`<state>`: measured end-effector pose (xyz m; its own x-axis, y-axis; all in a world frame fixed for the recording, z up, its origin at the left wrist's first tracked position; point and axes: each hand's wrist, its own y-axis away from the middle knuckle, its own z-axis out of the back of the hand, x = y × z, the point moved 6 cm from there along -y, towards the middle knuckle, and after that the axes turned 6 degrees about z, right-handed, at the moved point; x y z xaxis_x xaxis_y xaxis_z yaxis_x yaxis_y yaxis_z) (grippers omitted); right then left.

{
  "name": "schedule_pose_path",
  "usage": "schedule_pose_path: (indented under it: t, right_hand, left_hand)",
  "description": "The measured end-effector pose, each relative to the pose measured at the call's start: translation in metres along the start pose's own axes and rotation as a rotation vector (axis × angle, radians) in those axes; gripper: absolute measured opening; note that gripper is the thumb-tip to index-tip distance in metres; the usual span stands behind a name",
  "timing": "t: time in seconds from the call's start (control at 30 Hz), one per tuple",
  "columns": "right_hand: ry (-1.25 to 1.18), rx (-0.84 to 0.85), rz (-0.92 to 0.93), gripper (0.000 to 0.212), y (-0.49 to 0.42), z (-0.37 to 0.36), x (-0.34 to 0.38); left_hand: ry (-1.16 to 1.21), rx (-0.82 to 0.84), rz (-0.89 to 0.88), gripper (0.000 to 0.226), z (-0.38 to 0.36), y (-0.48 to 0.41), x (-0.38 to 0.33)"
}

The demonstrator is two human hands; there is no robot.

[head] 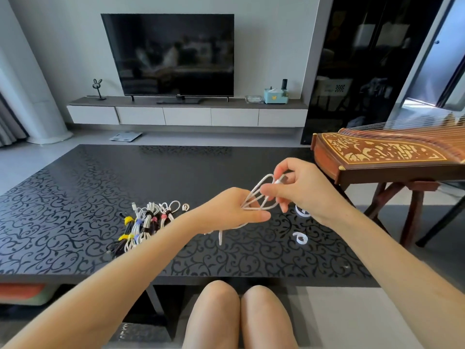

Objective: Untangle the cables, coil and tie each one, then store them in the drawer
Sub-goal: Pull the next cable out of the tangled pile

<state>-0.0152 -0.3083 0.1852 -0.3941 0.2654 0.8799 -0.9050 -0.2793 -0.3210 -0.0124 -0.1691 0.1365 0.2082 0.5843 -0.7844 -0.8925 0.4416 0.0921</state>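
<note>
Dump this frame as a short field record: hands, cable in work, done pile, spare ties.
left hand: left hand grips the loops of a white cable above the table
right hand: right hand pinches the white cable at the top of the loops
cable state: partly coiled, no tie visible on it, a tail hangs below the left hand
done pile: tied bundles with coloured ties, on the table left of the hands
spare ties: two white ties lying loose near the right wrist
other: zither on a stand, right of the table

White cable [261, 195] looped midair — tied bundles [146, 222] on table.
</note>
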Motion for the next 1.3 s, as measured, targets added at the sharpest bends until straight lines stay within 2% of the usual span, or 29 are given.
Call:
schedule_pose_path:
  t: [0.07,0.2,0.37,0.5,0.57,0.63,0.7,0.77,0.83,0.9,0.97,1.0,1.07,1.1,1.17,1.23,1.3]
  right_hand:
    - [-0.028,-0.028,-0.03,0.029,0.001,-0.003,-0.004]
    - [-0.035,-0.119,-0.036,0.028,0.004,-0.008,-0.009]
    - [-0.097,-0.207,-0.047,0.026,0.002,-0.005,-0.01]
    - [-0.07,-0.113,-0.081,0.038,0.002,-0.005,-0.014]
    - [0.036,-0.069,-0.048,0.033,0.002,-0.005,-0.016]
    - [0.098,-0.076,0.063,0.017,0.004,0.0,-0.013]
    - [-0.009,-0.157,0.157,0.006,0.007,0.012,-0.011]
    - [-0.064,-0.192,0.101,0.019,0.011,0.02,-0.014]
    - [0.014,-0.083,-0.085,0.047,0.013,0.009,-0.022]
    - [0.066,0.012,-0.191,0.066,0.015,-0.007,-0.03]
    - [0.008,-0.017,-0.213,0.063,0.015,-0.013,-0.037]
    - [-0.033,-0.054,-0.227,0.052,0.016,-0.013,-0.04]
    - [-0.113,-0.087,-0.268,0.036,0.019,-0.012,-0.049]
    - [-0.153,-0.078,-0.274,0.034,0.021,-0.013,-0.052]
    - [-0.245,-0.057,-0.256,0.036,0.025,-0.016,-0.059]
    - [-0.343,-0.041,-0.234,0.039,0.029,-0.02,-0.068]
    - [-0.451,-0.011,-0.238,0.044,0.035,-0.025,-0.082]
  left_hand:
    - [0.063,-0.001,0.008,0.031,-0.005,0.001,0.001]
    - [0.385,0.028,-0.041,0.009,-0.004,0.004,-0.013]
    - [0.333,0.047,0.014,0.018,-0.013,0.002,-0.011]
    - [0.183,0.071,0.037,0.022,-0.021,0.0,-0.006]
    - [0.167,0.086,0.022,0.021,-0.024,0.0,-0.005]
    - [0.287,0.079,0.043,0.021,-0.025,0.001,-0.003]
    - [0.509,0.07,0.065,0.011,-0.027,0.001,0.002]
    - [0.543,0.009,0.071,0.013,-0.025,0.001,0.005]
    - [0.39,-0.052,0.086,0.013,-0.025,0.0,0.008]
    - [0.128,-0.083,0.087,0.01,-0.027,-0.002,0.006]
    - [-0.176,-0.123,0.054,0.009,-0.033,-0.003,0.001]
    - [-0.294,-0.162,0.044,0.011,-0.035,-0.001,0.0]
    - [-0.388,-0.196,-0.008,0.023,-0.039,0.003,-0.001]
    - [-0.37,-0.198,-0.053,0.028,-0.041,0.007,-0.002]
    - [-0.187,-0.189,-0.091,0.035,-0.041,0.012,-0.001]
    - [0.124,-0.138,-0.053,0.053,-0.041,0.008,0.004]
    - [0.325,-0.022,0.039,0.055,-0.05,0.001,0.015]
